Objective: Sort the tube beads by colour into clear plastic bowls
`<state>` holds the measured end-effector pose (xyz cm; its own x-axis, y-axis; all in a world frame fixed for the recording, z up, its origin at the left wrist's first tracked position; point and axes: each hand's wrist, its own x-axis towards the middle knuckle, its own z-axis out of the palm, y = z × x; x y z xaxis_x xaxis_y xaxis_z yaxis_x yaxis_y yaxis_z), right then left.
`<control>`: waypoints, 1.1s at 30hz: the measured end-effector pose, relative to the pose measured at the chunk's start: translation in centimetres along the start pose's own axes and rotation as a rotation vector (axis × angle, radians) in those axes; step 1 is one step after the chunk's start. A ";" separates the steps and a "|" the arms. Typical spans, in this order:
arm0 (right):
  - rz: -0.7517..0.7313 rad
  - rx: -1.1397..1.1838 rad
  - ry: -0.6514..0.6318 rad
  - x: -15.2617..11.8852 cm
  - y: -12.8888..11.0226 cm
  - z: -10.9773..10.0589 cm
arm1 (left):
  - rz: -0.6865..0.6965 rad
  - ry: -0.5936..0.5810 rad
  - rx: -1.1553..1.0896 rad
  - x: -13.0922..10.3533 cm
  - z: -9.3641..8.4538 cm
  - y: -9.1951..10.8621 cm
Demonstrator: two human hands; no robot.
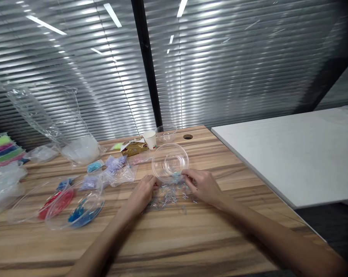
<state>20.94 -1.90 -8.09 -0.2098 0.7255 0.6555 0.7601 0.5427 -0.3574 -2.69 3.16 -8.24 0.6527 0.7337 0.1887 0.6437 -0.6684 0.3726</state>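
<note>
In the middle of the table a clear plastic bowl (170,156) is tipped toward me, with a small clump of teal beads (176,175) inside its near edge. My right hand (202,186) has its fingers closed at the bowl's lower right rim. Just left of the rim, my left hand (143,192) is curled with its knuckles up. Its fingertips are turned away, so what they hold, if anything, is hidden. Loose tube-shaped beads (166,196), clear and bluish, lie scattered on the wood between both hands, below the bowl.
To the left stand clear bowls with red beads (57,204) and blue beads (83,215). Small bags of purple beads (114,164) lie behind them. A paper cup (150,139), a gold packet (134,147) and another clear bowl (166,133) are farther back. A white table (292,154) adjoins on the right.
</note>
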 end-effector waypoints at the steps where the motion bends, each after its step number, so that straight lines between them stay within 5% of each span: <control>1: 0.003 -0.003 0.002 0.0 0.0 0.0 | 0.000 0.010 -0.007 0.0 0.1 -0.1; 9: 0.084 -0.022 0.022 0.1 0.2 -0.1 | -0.054 0.213 -0.204 0.3 -0.4 0.4; 19: 0.081 -0.028 0.029 0.0 0.2 0.0 | -0.579 0.330 -1.406 0.8 -2.2 1.9; 23: 0.045 -0.033 0.009 -0.2 0.1 0.2 | -0.731 0.342 -1.639 0.9 -3.5 2.4; 33: -0.131 -0.039 0.056 -0.2 -0.5 0.3 | -0.480 0.156 -1.903 0.8 -4.1 3.3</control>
<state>20.39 -2.18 -8.22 -0.2745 0.6242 0.7315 0.7521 0.6133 -0.2411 -1.67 2.04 -3.11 0.4813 0.8573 -0.1826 -0.5335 0.4518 0.7150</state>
